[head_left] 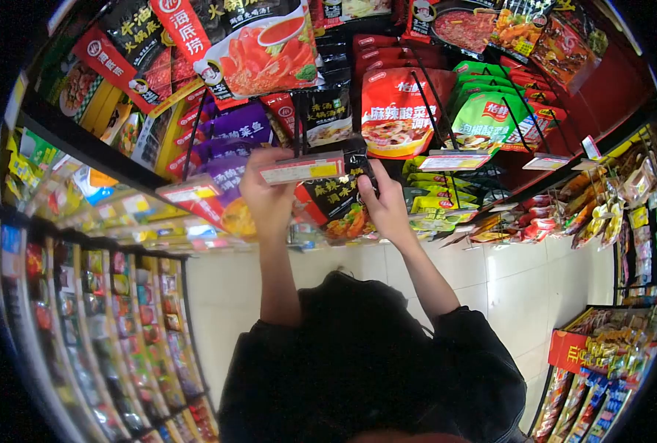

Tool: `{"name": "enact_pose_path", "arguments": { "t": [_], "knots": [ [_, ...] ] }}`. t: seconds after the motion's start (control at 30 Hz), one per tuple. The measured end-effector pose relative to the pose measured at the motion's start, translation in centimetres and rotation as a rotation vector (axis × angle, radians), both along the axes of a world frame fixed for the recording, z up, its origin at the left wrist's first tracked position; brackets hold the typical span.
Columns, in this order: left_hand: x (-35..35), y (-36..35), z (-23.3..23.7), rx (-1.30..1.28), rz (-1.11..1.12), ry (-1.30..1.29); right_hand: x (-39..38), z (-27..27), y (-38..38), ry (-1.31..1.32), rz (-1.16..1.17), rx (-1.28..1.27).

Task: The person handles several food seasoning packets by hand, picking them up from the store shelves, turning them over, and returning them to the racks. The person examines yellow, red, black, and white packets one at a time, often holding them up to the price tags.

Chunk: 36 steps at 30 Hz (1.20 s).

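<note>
Black sleeves (483, 354); left hand (269, 199), right hand (387, 210) fingers grasping black packet (339, 198) between them

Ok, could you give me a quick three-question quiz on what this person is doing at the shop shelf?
1. True or false: the right hand touches the black packet.
2. What hangs just right of the red packet? A. green packets B. blue bottles C. white boxes
3. Fill in: the hanging packets just above the left hand are coloured ____.
Key: 1 true; 2 A; 3 purple.
</note>
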<state>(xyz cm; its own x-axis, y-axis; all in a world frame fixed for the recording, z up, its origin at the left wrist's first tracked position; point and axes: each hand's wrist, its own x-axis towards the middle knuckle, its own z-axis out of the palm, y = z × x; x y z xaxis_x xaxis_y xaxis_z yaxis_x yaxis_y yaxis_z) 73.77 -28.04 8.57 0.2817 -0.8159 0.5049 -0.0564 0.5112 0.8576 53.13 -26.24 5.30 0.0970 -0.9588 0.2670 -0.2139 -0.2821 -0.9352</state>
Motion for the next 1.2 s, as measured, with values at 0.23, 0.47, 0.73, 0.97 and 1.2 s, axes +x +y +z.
{"name": "enact_pose_path", "arguments": {
  "t": [0.23,0.47,0.73,0.97,1.2],
  "knots": [
    [0.0,0.8,2.1,-0.037,0.071,-0.053,0.7,1.4,0.2,-0.039,-0.005,-0.086],
    [0.2,-1.0,0.5,0.002,0.040,-0.067,1.6,0.3,-0.5,-0.047,-0.104,-0.056],
    [-2.3,-0.4,-0.1,-0.028,0.028,-0.130,2.2,-3.4,-4.6,-0.041,-0.143,-0.102],
    [-2.7,3.0,-2.5,-0.071,0.335,-0.889,4.7,-4.1,-9.2,-0.076,-0.295,-0.190],
    [-4.0,7.2,-5.5,0.187,0.040,-0.880,6.4,-4.2,-14.5,-0.053,-0.416,-0.231]
  ]
}}
